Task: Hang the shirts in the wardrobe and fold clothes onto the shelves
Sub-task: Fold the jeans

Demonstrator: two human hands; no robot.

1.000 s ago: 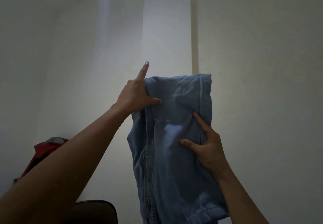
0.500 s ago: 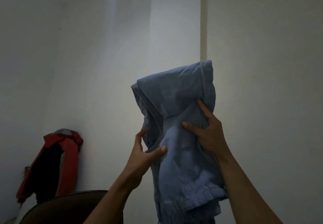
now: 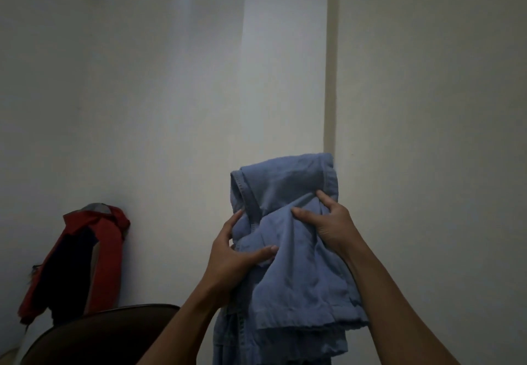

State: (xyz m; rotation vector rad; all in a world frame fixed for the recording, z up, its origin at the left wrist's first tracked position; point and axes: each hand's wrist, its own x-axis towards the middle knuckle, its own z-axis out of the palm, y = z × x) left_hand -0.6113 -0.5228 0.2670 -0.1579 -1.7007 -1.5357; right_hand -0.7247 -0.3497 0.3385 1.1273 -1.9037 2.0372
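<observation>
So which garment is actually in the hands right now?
The blue garment, gripped by left hand and right hand; the red jacket hangs untouched at left.

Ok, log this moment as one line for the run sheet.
stage: folding in mid-air | left hand: grips blue garment | right hand: grips its upper fold | wardrobe, shelves: not in view | red jacket: untouched

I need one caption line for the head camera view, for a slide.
Both hands, left hand and right hand, hold up a half-folded blue garment before a pale wall; a red jacket hangs at left.
</observation>
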